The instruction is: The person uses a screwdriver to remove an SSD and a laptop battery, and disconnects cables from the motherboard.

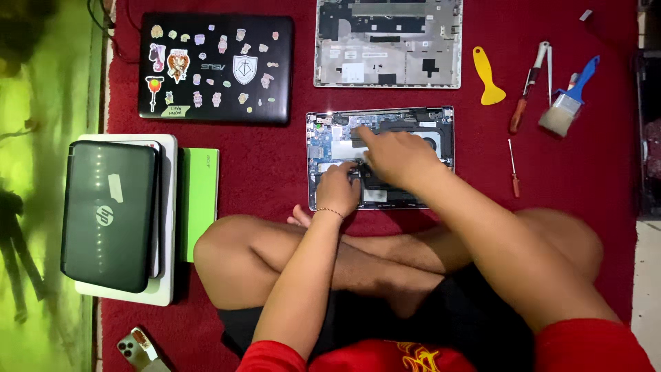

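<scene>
I see stacked laptops (113,217) at left, then my left hand (338,189) with fingers curled down onto the opened laptop (323,138) before my knees. My right hand (396,155) presses flat inside it, fingers together; tools (529,83) lie right.

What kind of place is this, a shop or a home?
Probably a home floor used for laptop repair: a red carpet, an opened laptop under both hands, and a screwdriver and brush nearby.
</scene>
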